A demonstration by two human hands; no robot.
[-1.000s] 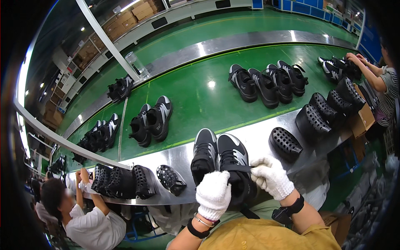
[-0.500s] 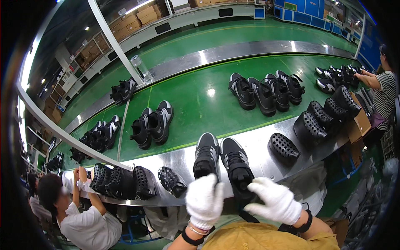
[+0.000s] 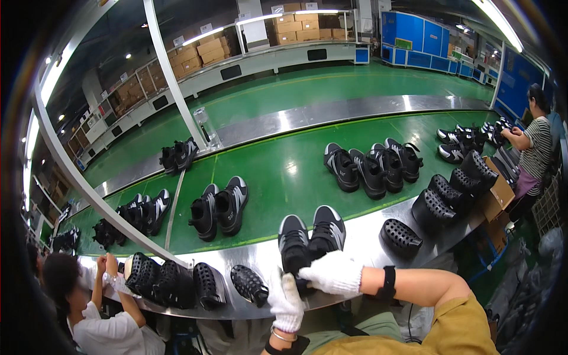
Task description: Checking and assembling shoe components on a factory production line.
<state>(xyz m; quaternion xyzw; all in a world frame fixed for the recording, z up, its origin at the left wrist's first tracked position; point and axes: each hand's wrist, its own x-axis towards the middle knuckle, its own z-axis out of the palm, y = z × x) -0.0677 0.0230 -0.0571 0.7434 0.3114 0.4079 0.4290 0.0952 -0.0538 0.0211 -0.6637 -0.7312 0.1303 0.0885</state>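
A pair of black-and-grey shoes [image 3: 328, 226] sits by the near edge of the metal ledge [image 3: 365, 244]. The right hand [image 3: 335, 273] lies at their heels, fingers bent; the left hand [image 3: 286, 302] is beside, fingers nearly together; whether either grips, I cannot tell. A backward tug might drag a shoe off that edge. Toward the ledge's right end, a cardboard box [image 3: 496, 198] has unclear contents.

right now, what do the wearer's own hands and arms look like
The left hand and right hand both wear white knitted gloves. The left wrist carries a thin silvery bracelet and, behind it, a black band. A black strap circles the right forearm, which is bare up to a mustard-yellow sleeve.
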